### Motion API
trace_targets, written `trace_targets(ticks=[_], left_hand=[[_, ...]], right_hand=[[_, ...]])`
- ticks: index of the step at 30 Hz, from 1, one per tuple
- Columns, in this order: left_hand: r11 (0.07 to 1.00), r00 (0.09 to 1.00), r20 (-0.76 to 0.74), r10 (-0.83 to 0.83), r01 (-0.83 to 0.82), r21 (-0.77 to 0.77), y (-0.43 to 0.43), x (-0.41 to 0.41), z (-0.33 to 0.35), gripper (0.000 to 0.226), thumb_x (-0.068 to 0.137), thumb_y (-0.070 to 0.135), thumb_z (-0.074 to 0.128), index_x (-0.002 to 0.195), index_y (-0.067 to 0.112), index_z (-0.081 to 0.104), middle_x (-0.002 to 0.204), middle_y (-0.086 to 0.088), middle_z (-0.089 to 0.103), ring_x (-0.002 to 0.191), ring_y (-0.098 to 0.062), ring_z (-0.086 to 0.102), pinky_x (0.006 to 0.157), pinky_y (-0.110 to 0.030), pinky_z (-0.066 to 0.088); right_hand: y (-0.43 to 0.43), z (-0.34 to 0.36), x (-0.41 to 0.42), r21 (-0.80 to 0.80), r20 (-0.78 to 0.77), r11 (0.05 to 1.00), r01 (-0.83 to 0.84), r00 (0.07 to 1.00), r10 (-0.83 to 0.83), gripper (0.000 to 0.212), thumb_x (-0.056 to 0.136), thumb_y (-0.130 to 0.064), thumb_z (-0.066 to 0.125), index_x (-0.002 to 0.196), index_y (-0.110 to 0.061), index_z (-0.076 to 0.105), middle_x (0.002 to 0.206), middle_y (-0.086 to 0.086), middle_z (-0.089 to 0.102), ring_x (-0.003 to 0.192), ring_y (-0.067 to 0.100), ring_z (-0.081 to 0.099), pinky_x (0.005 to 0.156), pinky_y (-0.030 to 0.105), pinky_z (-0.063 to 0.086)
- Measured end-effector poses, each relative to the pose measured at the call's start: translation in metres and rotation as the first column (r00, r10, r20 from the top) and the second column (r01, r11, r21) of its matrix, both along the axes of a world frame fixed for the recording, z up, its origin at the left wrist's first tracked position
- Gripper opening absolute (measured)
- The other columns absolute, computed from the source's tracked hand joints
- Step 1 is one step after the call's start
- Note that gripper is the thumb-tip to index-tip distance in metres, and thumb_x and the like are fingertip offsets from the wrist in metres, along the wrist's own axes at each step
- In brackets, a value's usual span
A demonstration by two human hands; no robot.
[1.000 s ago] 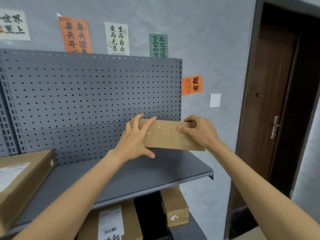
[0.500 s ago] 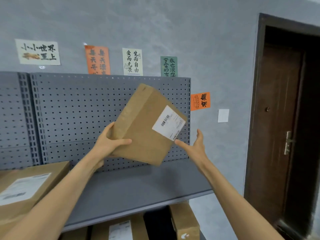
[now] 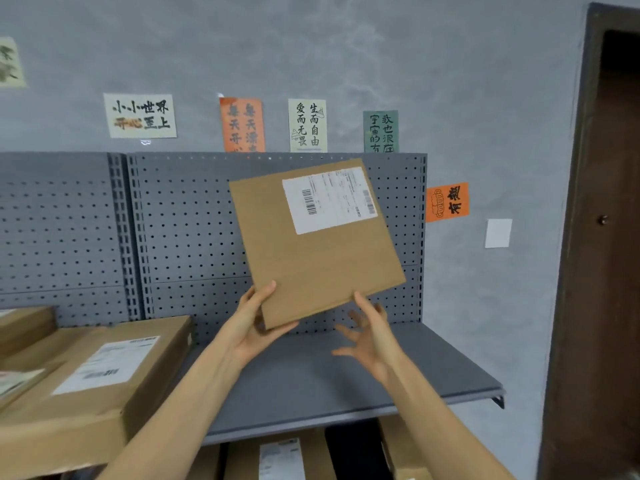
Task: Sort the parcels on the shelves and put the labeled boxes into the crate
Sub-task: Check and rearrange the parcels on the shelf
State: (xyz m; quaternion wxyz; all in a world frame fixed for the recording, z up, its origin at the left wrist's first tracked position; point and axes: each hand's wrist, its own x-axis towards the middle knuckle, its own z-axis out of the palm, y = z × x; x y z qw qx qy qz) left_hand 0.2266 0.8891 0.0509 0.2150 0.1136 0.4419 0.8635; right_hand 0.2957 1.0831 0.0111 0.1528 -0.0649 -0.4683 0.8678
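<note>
Grip check: left grip (image 3: 252, 327) pinches the lower-left corner of the box (image 3: 322, 258), thumb on the front face, fingers behind. Right grip (image 3: 370, 337) is spread and holds nothing; it sits just under the box's bottom edge with one fingertip at the edge, contact unclear. Box is in the air, tilted, in front of the pegboard (image 3: 194, 220) and above the bare right part of the shelf (image 3: 329, 382). White shipping label (image 3: 329, 202) with barcodes faces the camera at the upper right of the face, so I'd class this one as labeled, meaning it goes to the crate. Crate not in view, so no count of what's in it. My read: label check is done for this box, carrying and placing are not. More to go: big box (image 3: 104, 375) with its own label sits at the shelf's left end beside other cartons, and lower boxes (image 3: 280, 459), one labeled, show on the level below. Estimate: mid-task, several parcels unsorted.
</note>
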Motion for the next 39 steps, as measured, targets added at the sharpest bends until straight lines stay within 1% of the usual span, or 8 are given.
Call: trace_targets(ticks=[6, 10, 15, 20, 25, 28, 31, 39], left_hand=[[0.991, 0.994, -0.077, -0.079, 0.070, -0.110, 0.010, 0.008, -0.006, 0.076, 0.067, 0.030, 0.076, 0.134, 0.030, 0.041, 0.132, -0.010, 0.050, 0.119, -0.037, 0.053, 0.074, -0.055, 0.057], [0.968, 0.977, -0.206, 0.049, -0.097, -0.231, -0.019, -0.005, 0.014, 0.096, 0.059, 0.043, 0.076, 0.143, 0.037, 0.031, 0.147, -0.007, 0.040, 0.129, -0.042, 0.043, 0.091, -0.055, 0.049], [0.926, 0.865, -0.480, 0.149, -0.292, -0.238, -0.062, -0.009, 0.056, 0.082, 0.055, 0.059, 0.080, 0.128, 0.049, 0.046, 0.131, 0.007, 0.052, 0.118, -0.024, 0.052, 0.101, -0.053, 0.042], [0.866, 0.797, -0.589, 0.132, -0.382, -0.323, -0.070, -0.006, 0.062, 0.046, 0.084, 0.039, 0.066, 0.127, 0.042, 0.051, 0.118, 0.009, 0.064, 0.107, -0.016, 0.060, 0.098, -0.048, 0.045], [0.849, 0.815, -0.556, 0.162, -0.402, -0.342, -0.090, -0.002, 0.055, 0.032, 0.089, 0.027, 0.064, 0.119, 0.024, 0.053, 0.109, -0.002, 0.063, 0.086, -0.014, 0.062, 0.065, -0.026, 0.051], [0.797, 0.807, -0.565, 0.173, -0.452, -0.401, -0.101, -0.007, 0.048, 0.020, 0.089, 0.030, 0.063, 0.103, 0.021, 0.054, 0.103, -0.001, 0.064, 0.083, -0.013, 0.060, 0.066, -0.026, 0.046], [0.691, 0.799, -0.563, 0.211, -0.529, -0.492, -0.113, -0.018, 0.036, 0.025, 0.088, 0.037, 0.063, 0.095, 0.014, 0.056, 0.101, -0.003, 0.062, 0.087, -0.016, 0.057, 0.071, -0.027, 0.041], [0.501, 0.836, -0.517, 0.186, -0.533, -0.682, -0.126, -0.046, 0.003, 0.040, 0.090, 0.034, 0.061, 0.128, 0.021, 0.053, 0.124, -0.007, 0.057, 0.102, -0.021, 0.058, 0.076, -0.028, 0.047]], right_hand=[[-0.019, 0.018, -0.023, 0.058, -0.096, 0.996, 0.065, 0.994, -0.059, 0.093, 0.069, -0.051, 0.072, 0.144, -0.033, 0.021, 0.105, 0.000, 0.059, 0.094, 0.019, 0.063, 0.089, 0.069, 0.043], [0.001, 0.028, -0.017, 0.116, -0.141, 0.977, 0.180, 0.976, -0.163, 0.054, 0.088, -0.039, 0.061, 0.133, -0.022, 0.038, 0.076, -0.003, 0.056, 0.052, 0.006, 0.056, 0.059, 0.036, 0.054], [0.017, 0.046, -0.007, 0.235, -0.163, 0.936, 0.262, 0.960, -0.228, 0.052, 0.083, -0.043, 0.063, 0.127, -0.026, 0.040, 0.115, -0.001, 0.063, 0.099, 0.019, 0.064, 0.080, 0.043, 0.055], [0.008, 0.058, -0.009, 0.332, -0.213, 0.900, 0.282, 0.952, -0.220, 0.053, 0.085, -0.042, 0.063, 0.128, -0.022, 0.038, 0.108, -0.002, 0.062, 0.095, 0.018, 0.064, 0.085, 0.046, 0.054], [-0.001, 0.061, -0.016, 0.382, -0.189, 0.897, 0.223, 0.969, -0.161, 0.042, 0.090, -0.039, 0.060, 0.126, -0.022, 0.044, 0.112, -0.001, 0.065, 0.097, 0.018, 0.065, 0.081, 0.040, 0.054], [-0.010, 0.055, -0.026, 0.404, -0.128, 0.900, 0.163, 0.984, -0.121, 0.043, 0.088, -0.044, 0.061, 0.124, -0.025, 0.049, 0.113, -0.001, 0.067, 0.101, 0.021, 0.066, 0.089, 0.044, 0.054], [-0.018, 0.044, -0.041, 0.431, -0.018, 0.900, 0.073, 0.997, -0.072, 0.043, 0.087, -0.047, 0.060, 0.123, -0.023, 0.054, 0.113, 0.002, 0.069, 0.103, 0.023, 0.066, 0.093, 0.046, 0.051], [-0.034, 0.006, -0.080, 0.444, 0.259, 0.891, -0.094, 0.965, -0.028, 0.044, 0.086, -0.047, 0.058, 0.116, -0.015, 0.062, 0.109, 0.012, 0.070, 0.101, 0.032, 0.066, 0.095, 0.051, 0.050]])
